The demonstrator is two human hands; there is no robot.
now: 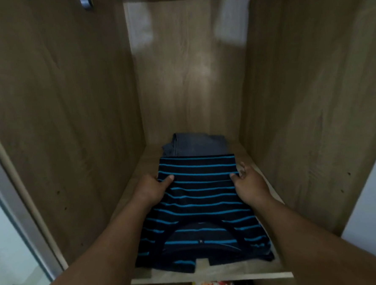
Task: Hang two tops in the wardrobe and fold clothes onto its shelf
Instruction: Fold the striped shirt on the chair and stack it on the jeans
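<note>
Shelf: striped top, apparently hands-gripped, overhanging edge.

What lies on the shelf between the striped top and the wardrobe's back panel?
In the head view, a folded grey garment lies there, behind the striped top that both hands grip, in front of the back panel. Its front edge meets the top's far edge.

There is one view only, from the person's head, looking forward and down into the wardrobe. It sits close: both forearms reach in from the bottom corners, and the shelf fills the lower middle (the wide lens bows the side walls outward toward the edges).
</note>
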